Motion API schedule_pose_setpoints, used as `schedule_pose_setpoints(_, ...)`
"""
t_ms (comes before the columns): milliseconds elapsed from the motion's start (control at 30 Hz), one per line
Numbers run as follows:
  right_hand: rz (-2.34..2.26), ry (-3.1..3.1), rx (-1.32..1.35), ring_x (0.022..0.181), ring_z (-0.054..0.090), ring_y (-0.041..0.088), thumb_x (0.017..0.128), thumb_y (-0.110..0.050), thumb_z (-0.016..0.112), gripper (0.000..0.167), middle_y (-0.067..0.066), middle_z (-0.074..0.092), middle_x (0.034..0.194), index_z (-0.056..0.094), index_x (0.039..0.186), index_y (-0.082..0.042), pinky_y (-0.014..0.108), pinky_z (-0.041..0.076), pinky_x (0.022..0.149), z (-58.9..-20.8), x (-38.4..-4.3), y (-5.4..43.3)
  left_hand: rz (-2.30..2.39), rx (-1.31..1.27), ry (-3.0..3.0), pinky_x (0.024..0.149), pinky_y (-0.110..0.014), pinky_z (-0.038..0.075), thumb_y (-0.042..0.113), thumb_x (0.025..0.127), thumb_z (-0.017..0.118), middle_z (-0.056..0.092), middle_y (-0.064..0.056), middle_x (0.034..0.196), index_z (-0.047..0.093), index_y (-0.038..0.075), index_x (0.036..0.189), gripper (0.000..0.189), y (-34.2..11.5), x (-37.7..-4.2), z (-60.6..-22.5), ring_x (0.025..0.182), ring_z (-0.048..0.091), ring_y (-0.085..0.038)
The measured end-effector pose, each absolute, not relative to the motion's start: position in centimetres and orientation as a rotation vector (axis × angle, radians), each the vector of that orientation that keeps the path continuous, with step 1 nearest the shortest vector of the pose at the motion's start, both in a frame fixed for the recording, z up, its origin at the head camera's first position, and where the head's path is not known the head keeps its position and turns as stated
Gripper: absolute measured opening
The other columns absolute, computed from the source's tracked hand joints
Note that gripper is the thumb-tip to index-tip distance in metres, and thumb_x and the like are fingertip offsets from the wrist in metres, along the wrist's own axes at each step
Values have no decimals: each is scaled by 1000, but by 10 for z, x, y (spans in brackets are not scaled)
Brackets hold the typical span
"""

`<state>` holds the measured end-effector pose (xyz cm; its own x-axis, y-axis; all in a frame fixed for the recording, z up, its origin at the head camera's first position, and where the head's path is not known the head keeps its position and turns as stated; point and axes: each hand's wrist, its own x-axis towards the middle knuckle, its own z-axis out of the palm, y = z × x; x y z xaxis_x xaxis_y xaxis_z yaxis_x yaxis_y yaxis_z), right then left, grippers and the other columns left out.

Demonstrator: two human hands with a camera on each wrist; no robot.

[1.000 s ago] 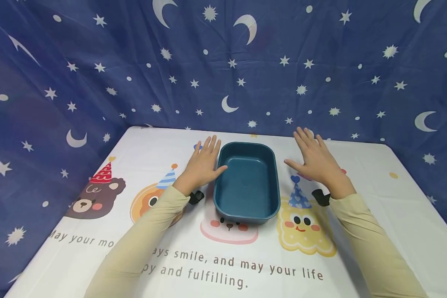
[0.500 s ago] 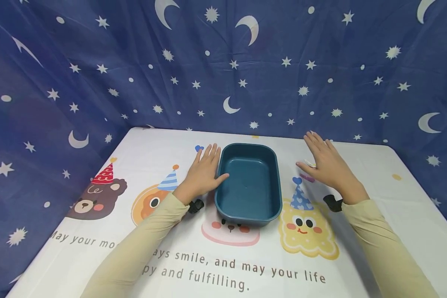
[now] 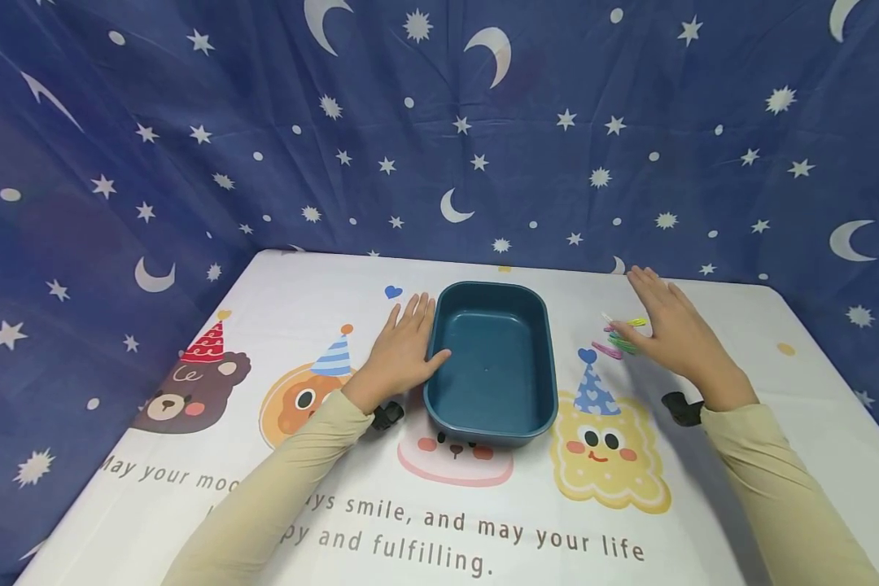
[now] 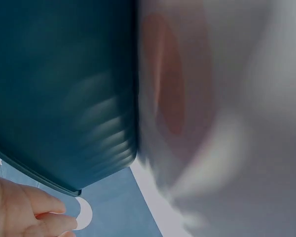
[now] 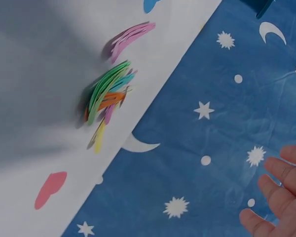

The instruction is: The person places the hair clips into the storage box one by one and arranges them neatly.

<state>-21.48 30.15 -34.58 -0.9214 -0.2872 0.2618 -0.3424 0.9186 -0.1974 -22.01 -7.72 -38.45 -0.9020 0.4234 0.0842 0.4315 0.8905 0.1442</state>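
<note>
A dark teal rectangular plastic box (image 3: 487, 370) stands upright on the table, with nothing in it. My left hand (image 3: 401, 352) lies along its left side, fingers straight, thumb across the rim. In the left wrist view the box's outer wall (image 4: 64, 98) fills the left half, with my fingers at its rim. To the right of the box, my right hand (image 3: 677, 338) is held up with its fingers extended and holds nothing. Beside its thumb lie several colourful hair clips (image 3: 623, 345). The right wrist view shows them as a loose pile (image 5: 106, 94), with a pink clip (image 5: 133, 39) apart from it.
A white tablecloth (image 3: 322, 277) printed with cartoon faces and lettering covers the table. Behind it and at the left hangs a blue curtain (image 3: 381, 187) with moons and stars. A small black device (image 3: 683, 408) sits under each wrist.
My right hand has moved right and slightly toward me, uncovering the hair clips. My left hand has slid slightly nearer along the box's side. The box stays put.
</note>
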Motion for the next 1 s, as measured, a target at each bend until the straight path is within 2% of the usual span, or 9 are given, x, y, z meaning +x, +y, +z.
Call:
schedule_pose_setpoints(300,392,-2852,446,142,21,39,86,-35,64,82,26,26,151,24,147,3,50,11,119,-347,-210,318,-265,-678,-3013,120,-46,9,37,94,47,16,-18,156,16,-3,148,74,-77,-218,-388,147,11,-29)
schedule_pose_setpoints(600,484,-2902,355,136,26,47,89,-35,60,79,28,27,150,21,149,-1,62,21,110,-351,-205,333,-271,-680,-3025,120,-46,10,33,94,45,15,-17,157,14,-2,149,72,-78,-219,-391,147,10,-28)
schedule_pose_setpoints(833,538,-2902,327,124,40,52,89,-29,61,68,33,40,139,34,143,2,65,32,100,-359,-204,340,-272,-691,-3030,121,-45,7,32,93,44,14,-18,157,14,-3,149,73,-77,-220,-391,147,11,-30)
schedule_pose_setpoints(1000,622,-2849,340,119,45,51,86,-18,66,55,31,51,129,47,132,4,65,36,95,-370,-208,346,-260,-698,-3041,121,-44,6,31,93,44,13,-18,157,13,-3,149,73,-77,-221,-390,148,8,-29)
